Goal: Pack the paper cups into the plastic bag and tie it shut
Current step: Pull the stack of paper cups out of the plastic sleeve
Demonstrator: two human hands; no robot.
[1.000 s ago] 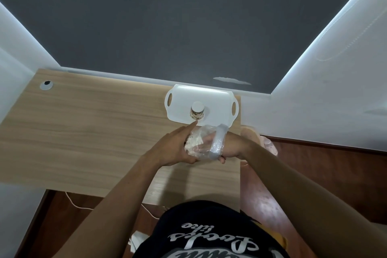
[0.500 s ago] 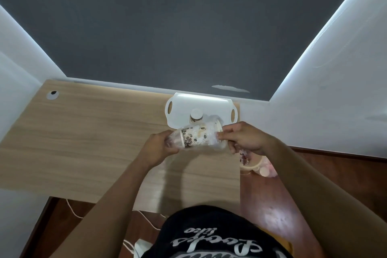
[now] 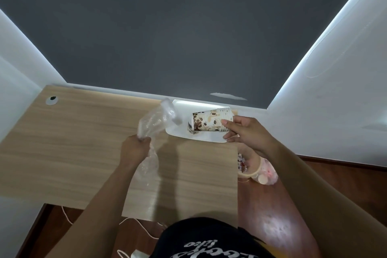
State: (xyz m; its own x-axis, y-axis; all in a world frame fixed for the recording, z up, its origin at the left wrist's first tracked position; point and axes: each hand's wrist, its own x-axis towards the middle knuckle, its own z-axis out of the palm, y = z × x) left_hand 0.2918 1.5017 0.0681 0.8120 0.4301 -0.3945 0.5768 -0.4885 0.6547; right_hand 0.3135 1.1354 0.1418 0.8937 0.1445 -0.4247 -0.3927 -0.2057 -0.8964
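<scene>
Grip of left hand (image 3: 136,148) clenched on plastic bag (image 3: 154,122). Right hand (image 3: 246,134) grip pinches cup stack (image 3: 207,124) at its 3 o'clock end. Judgement: spread bag mouth wide, then feed stack toward 9 o'clock.

White tray (image 3: 209,137) on wooden desk (image 3: 73,142); floor basket (image 3: 251,174).

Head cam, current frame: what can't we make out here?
Head view only.
- plastic bag: clear and motion-blurred in the left hand; mouth open or not, cannot tell.
- stack of paper cups: rims nested, partly behind the right hand; count unreadable.
- white tray: middle hidden by the stack.
- basket on the floor: cut by table edge and right forearm; contents unclear.
</scene>
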